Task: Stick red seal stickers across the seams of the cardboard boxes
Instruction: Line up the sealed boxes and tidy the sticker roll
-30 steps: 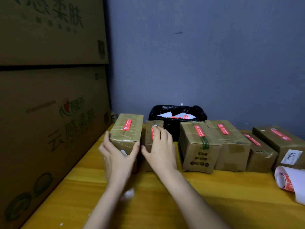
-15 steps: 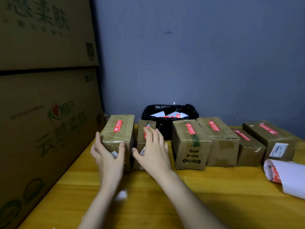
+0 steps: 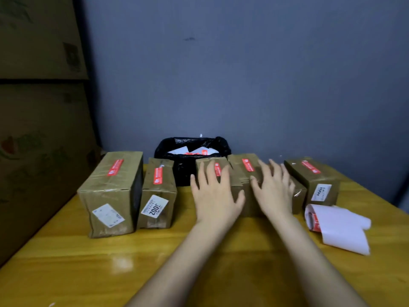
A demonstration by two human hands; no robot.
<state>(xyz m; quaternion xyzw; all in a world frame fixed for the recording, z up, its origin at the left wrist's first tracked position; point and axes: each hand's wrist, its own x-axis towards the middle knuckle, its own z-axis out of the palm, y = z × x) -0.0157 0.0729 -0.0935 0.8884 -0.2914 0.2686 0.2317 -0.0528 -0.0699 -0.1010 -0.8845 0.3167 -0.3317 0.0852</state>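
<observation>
Blue-grey wall (image 3: 265,85) ahead, yellow wooden surface (image 3: 88,273) below me, and big stacked cartons (image 3: 39,140) walling off my nine o'clock. A row of small cardboard boxes runs across the surface. At ten o'clock sits the large box (image 3: 110,191) with a red seal sticker (image 3: 115,167) on top, and just beside it the narrow box (image 3: 158,193) wearing its own seal (image 3: 158,176) and a white label. Behind them at twelve, a black bin bag (image 3: 190,149) holds white paper scraps.

My left hand (image 3: 215,196) is spread flat, fingers straight, over the front of the middle box (image 3: 210,165); I can't tell if it touches. My right hand (image 3: 273,193) is spread too, in front of the next box (image 3: 245,171) and hiding most of the low box behind it. Both block those boxes' fronts. At two o'clock the far box (image 3: 314,178) shows its seal, and the sticker roll (image 3: 332,224) lies near it with backing paper trailing loose.

Compared with half a second ago, both hands have left the two left-hand boxes and swung right to the middle pair, and the narrow box's label is now uncovered.
</observation>
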